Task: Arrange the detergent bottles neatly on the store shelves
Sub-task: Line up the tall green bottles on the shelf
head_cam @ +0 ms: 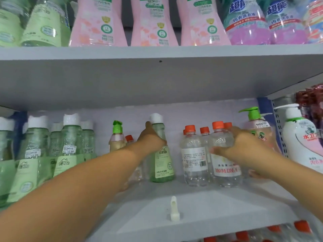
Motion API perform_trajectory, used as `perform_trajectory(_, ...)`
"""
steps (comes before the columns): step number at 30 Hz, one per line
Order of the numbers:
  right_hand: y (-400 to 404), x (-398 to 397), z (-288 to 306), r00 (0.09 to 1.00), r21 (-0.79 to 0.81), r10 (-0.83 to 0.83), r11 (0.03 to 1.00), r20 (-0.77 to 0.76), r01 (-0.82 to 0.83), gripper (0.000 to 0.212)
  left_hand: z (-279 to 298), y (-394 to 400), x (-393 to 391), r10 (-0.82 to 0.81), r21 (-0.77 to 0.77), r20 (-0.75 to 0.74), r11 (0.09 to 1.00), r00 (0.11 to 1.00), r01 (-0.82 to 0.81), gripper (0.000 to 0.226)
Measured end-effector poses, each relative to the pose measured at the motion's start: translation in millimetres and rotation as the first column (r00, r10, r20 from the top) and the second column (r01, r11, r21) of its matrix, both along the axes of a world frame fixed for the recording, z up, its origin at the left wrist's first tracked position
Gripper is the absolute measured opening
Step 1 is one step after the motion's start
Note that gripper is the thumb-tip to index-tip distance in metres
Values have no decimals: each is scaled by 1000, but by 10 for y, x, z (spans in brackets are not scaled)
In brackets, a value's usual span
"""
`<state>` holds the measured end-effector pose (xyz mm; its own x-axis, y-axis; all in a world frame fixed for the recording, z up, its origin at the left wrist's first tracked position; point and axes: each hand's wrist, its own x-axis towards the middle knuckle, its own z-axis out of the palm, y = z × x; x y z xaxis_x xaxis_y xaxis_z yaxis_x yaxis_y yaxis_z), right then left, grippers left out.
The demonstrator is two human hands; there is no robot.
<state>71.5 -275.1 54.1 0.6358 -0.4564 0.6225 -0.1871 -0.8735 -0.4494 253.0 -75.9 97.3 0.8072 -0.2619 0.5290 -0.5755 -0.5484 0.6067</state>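
While rows of green detergent bottles (70,142) with white caps already stand packed along the left of the middle shelf (201,203), a person reaches in with both bare arms to sort the muddle at its centre. Just right of that green block, a small pump bottle (116,137) with a green nozzle stands at the back with an orange-capped bottle (129,139) beside it, partly hidden by the forearm. The left hand (151,138) grips a lone green detergent bottle (161,159) high on its body, fingers curled around it below the white cap; the bottle stands upright on the shelf, apart from its matching row. To the right, the right hand (232,145) grasps the front clear bottle (225,165) of an orange-capped cluster (194,154), fingers wrapped over its shoulder, thumb low beside the label. Beyond it stand a pink pump bottle (257,126) and a white pump bottle (300,137). On the shelf above, pink bottles (152,23) form an even line. The step in hand appears to be regrouping stray stock by kind. The next move likely calls for carrying the green bottle left to join its row, past the small pump bottle, while the clear bottle is squared up with its cluster, label facing out.
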Motion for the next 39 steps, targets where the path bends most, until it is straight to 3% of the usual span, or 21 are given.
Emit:
perform_trajectory(3, 236, -98, 192, 950, -139, 13, 990, 311, 32, 81, -52, 307, -301, -64, -48, 38, 997, 997, 66, 59)
perform_trajectory(5, 555, -124, 335, 852, -238, 193, 968, 486, -84, 45, -109, 565, -550, -6, -58, 90, 998, 996, 12, 57)
perform_trajectory(8, 1087, 66, 527, 813, -141, 396, 917, 428, -373, 4, -182, 991, -839, -38, -186, 146, 980, 989, 65, 61)
perform_trajectory(10, 1413, 326, 577, 836, 38, 506, 850, 212, -525, 6, -210, 1321, -958, -39, -215, 163, 974, 986, 74, 62)
perform_trajectory(12, 1707, 605, 567, 813, 181, 582, 801, -15, -570, 21, -227, 1651, -1024, -17, -203, 166, 978, 986, 51, 67)
perform_trajectory(15, 2030, 974, 516, 776, 198, 598, 801, -201, -565, 54, -229, 2112, -992, 19, -197, 141, 980, 990, 9, 78)
perform_trajectory(19, 2288, 1271, 406, 773, 209, 601, 798, -204, -565, 51, -243, 2503, -865, 23, -137, 163, 991, 986, 0, 84)
perform_trajectory(23, 2342, 1288, 416, 795, 244, 584, 805, -161, -542, 33, -177, 2620, -734, -13, -75, 149, 997, 989, 24, 89)
perform_trajectory(27, 2134, 1074, 543, 807, 239, 533, 843, -254, -481, 15, -114, 2639, -703, -34, -18, 101, 999, 994, 36, 82)
perform_trajectory(34, 1702, 885, 467, 827, 222, 512, 856, -232, -467, 18, -121, 3128, -665, -38, -59, 90, 997, 995, 44, 58)
perform_trajectory(39, 1689, 997, 398, 842, 246, 515, 847, -160, -471, 22, -196, 3818, -650, 151, -143, 108, 980, 983, -135, 84)
